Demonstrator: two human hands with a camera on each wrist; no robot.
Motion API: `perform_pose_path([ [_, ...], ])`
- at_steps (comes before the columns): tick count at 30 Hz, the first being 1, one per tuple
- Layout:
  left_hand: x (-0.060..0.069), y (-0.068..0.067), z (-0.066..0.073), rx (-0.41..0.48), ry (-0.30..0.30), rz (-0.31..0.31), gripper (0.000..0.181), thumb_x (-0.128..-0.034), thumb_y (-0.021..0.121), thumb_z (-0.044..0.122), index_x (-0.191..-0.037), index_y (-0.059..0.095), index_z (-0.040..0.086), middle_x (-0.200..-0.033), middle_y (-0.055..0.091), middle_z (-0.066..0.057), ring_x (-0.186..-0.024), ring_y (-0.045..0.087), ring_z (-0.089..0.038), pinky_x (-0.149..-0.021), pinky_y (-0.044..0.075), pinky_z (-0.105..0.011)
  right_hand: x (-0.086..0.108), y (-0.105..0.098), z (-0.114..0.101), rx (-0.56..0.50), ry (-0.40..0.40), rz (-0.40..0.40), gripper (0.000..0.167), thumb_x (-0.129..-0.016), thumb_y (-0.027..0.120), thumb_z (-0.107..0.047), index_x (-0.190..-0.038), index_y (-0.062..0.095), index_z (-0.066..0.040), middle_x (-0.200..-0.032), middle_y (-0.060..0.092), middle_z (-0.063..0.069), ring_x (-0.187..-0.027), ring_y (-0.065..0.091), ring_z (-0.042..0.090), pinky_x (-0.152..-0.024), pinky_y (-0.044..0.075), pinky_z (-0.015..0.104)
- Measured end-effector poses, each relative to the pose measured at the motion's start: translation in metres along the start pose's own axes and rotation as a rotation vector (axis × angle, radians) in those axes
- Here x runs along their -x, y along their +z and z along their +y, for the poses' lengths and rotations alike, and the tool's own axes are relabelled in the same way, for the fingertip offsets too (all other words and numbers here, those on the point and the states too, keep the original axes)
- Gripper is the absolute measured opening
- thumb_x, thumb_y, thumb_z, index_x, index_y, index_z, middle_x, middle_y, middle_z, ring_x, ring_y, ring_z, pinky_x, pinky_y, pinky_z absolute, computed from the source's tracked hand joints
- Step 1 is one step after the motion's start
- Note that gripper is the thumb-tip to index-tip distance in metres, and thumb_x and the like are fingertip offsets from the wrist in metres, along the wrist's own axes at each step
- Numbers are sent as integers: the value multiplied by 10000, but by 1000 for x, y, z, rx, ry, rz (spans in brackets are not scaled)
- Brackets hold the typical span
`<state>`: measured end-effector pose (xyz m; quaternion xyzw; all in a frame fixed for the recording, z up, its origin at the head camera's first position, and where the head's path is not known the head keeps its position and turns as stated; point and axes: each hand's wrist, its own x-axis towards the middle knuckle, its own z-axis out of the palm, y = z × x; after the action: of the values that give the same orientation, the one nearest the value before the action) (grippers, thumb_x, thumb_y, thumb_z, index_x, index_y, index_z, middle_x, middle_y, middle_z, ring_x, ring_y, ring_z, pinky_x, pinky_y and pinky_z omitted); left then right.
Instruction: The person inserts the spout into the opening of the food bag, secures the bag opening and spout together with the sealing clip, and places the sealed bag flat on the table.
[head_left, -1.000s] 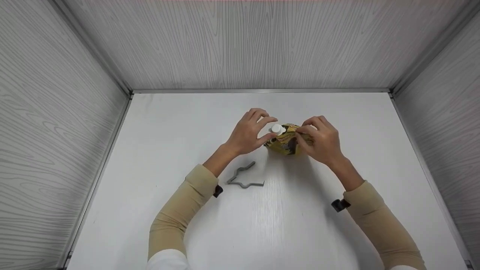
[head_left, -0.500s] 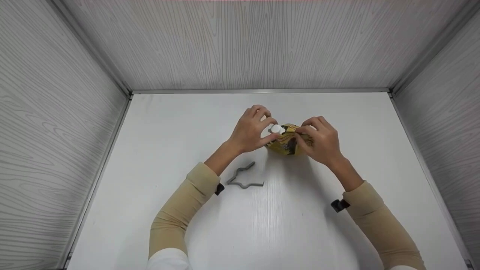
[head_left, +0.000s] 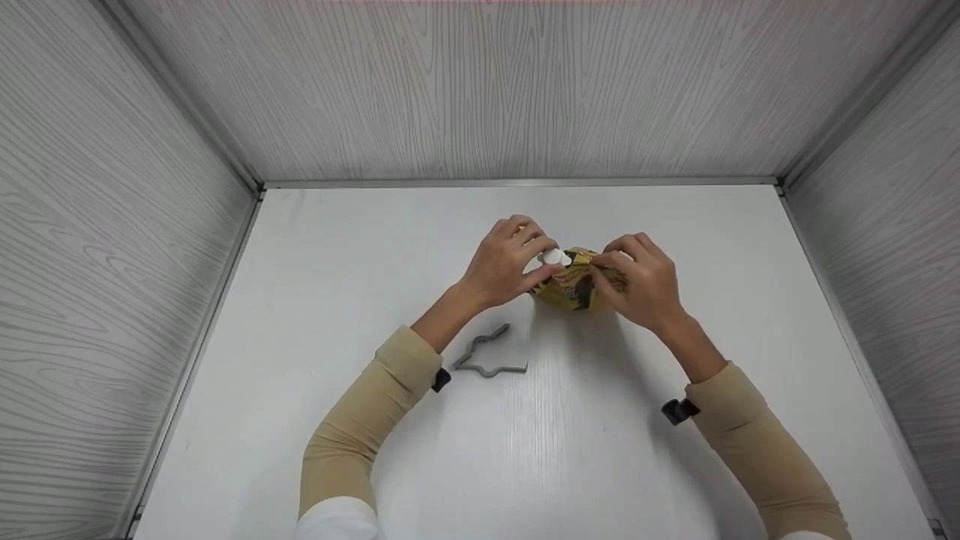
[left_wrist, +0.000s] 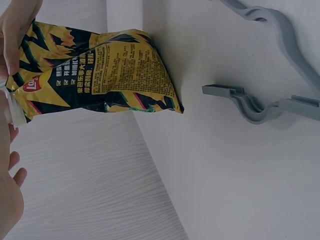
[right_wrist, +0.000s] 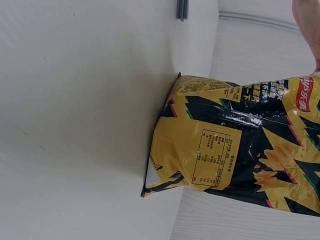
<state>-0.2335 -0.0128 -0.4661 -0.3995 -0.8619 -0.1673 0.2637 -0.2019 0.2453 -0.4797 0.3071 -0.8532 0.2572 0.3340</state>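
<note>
A yellow-and-black chip bag (head_left: 574,289) stands upright on the white table, printed side showing in both wrist views. At its top left corner sits a round white cap (head_left: 553,257). My left hand (head_left: 501,262) holds this cap between thumb and forefinger, the other fingers bent behind. My right hand (head_left: 643,281) pinches the bag's top edge just right of the cap. In the left wrist view, a white piece (left_wrist: 17,110) shows at the bag's top, partly hidden by the hand. A grey hinged clip (head_left: 489,370), spread in a V, lies in front of the bag.
The white table (head_left: 465,450) is enclosed by grey wood-grain panels at the back (head_left: 480,90), left and right. The grey clip lies close to my left wrist. Small black cameras (head_left: 679,411) sit at both wrists.
My left thumb and forefinger have closed in around the white cap, and the left hand has shifted slightly right. The right hand, bag and grey clip look the same.
</note>
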Motion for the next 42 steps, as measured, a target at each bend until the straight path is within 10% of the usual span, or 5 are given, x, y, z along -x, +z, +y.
perform_pose_path([
  [42, 14, -3, -6, 137, -60, -31, 436, -999, 670, 539, -1176, 733, 146, -1141, 713, -32, -1149, 618, -218, -1023, 520, -382, 4, -7, 4, 32, -26, -5, 91, -869, 820, -136, -918, 784, -68, -902, 685, 136, -849, 641, 321, -699, 568, 485],
])
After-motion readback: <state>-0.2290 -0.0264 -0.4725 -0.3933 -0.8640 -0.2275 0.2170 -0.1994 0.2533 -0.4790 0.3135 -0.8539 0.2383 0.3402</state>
